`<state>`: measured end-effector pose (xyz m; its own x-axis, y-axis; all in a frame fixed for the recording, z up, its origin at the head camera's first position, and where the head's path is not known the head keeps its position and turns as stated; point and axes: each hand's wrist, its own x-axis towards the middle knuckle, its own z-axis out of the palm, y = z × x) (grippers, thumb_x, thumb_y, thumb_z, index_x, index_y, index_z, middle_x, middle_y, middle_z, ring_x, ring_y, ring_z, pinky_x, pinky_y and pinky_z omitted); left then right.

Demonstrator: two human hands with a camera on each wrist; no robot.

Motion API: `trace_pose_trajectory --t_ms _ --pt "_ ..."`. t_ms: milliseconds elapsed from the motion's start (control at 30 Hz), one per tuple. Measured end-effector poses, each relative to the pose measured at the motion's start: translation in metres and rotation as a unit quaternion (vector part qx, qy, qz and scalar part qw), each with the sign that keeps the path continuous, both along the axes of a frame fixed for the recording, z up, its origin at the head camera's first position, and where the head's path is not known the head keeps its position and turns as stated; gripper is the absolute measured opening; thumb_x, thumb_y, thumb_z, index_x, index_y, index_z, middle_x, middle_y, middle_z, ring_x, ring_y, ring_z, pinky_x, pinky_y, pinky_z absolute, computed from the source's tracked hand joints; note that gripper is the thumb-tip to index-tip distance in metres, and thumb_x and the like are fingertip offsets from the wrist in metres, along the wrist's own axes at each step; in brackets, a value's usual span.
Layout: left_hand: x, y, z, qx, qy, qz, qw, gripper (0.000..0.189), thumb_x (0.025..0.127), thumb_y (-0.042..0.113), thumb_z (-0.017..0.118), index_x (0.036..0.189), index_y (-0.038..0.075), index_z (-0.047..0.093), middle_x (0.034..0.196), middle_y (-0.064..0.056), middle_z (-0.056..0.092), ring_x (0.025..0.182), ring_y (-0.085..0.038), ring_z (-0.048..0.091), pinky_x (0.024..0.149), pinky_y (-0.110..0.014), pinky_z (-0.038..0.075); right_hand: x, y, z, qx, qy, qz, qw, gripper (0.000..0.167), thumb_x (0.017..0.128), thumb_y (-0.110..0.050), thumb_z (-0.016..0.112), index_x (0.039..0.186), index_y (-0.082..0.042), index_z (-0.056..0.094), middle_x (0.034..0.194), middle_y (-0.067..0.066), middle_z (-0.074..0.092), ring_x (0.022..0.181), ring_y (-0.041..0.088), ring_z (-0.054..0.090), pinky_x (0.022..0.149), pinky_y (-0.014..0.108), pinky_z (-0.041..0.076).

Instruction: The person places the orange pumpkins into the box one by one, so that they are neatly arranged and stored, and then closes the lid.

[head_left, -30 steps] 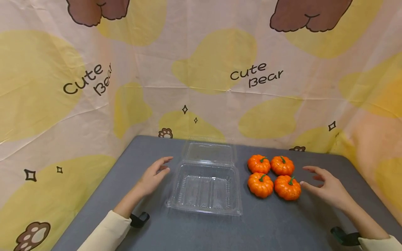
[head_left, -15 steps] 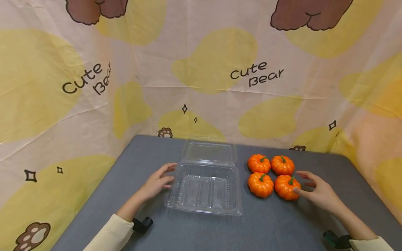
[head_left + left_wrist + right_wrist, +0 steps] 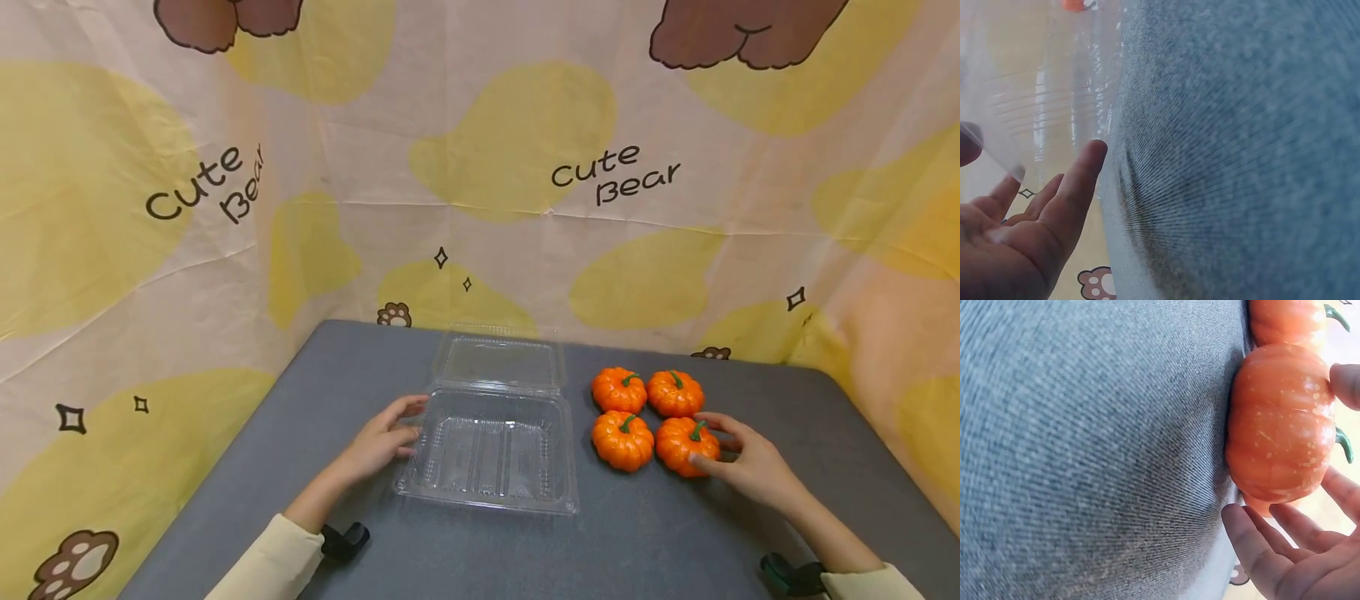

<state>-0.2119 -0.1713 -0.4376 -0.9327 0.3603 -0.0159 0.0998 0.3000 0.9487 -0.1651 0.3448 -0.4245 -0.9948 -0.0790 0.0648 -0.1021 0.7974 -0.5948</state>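
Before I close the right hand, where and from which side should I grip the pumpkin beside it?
I'd take the pumpkin by its rounded right half, below the stem, from the right; the left pumpkin and far pumpkin crowd those sides.

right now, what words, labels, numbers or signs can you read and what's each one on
"Cute Bear": printed on the left backdrop wall.
"Cute Bear": printed again on the rear backdrop wall.
I can make out no lettering or numbers on the clear container or the orange pumpkins.
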Motion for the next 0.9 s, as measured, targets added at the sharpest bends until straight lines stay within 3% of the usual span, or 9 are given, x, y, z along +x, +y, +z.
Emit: trace_pose_trajectory --t_ms 167,600,767,900 --pt "-0.001 0.002 -0.001 0.007 -0.005 0.003 1.0000 0.053 0.093 0.001 0.048 0.144 0.001 0.036 0.145 -0.033 0.035 0.123 -0.047 0.048 0.084 -0.045 0.057 -0.002 0.000 -0.002 0.006 0.013 -0.001 0.9999 0.063 0.081 -0.033 0.076 0.132 -0.005 0.052 0.126 0.033 0.056 0.098 0.045 0.065 0.068 0.036 0.053" --pt "-0.001 0.004 -0.005 0.020 -0.006 -0.014 0.9997 0.053 0.093 -0.002 0.043 0.145 -0.001 0.031 0.143 -0.036 0.034 0.122 -0.052 0.046 0.083 -0.047 0.057 -0.001 0.000 -0.003 -0.002 0.000 -0.007 1.0000 0.063 0.080 -0.030 0.077 0.131 -0.002 0.052 0.124 0.037 0.054 0.097 0.044 0.065 0.073 0.048 0.055" --pt "-0.001 0.003 -0.006 0.025 -0.008 -0.015 0.9996 0.053 0.093 -0.002 0.043 0.145 -0.001 0.030 0.143 -0.036 0.034 0.121 -0.052 0.047 0.083 -0.046 0.057 -0.001 0.000 0.001 -0.003 -0.001 -0.010 1.0000 0.063 0.081 -0.031 0.076 0.132 -0.003 0.052 0.124 0.036 0.055 0.096 0.044 0.065 0.071 0.044 0.054" --pt "-0.002 0.004 -0.005 0.025 -0.011 -0.016 0.9995 0.054 0.093 -0.001 0.044 0.145 -0.001 0.030 0.143 -0.036 0.034 0.121 -0.052 0.047 0.083 -0.046 0.057 0.002 -0.001 0.008 -0.010 -0.007 -0.014 0.9998 0.063 0.082 -0.032 0.075 0.133 -0.005 0.052 0.126 0.036 0.054 0.099 0.045 0.064 0.074 0.048 0.054"
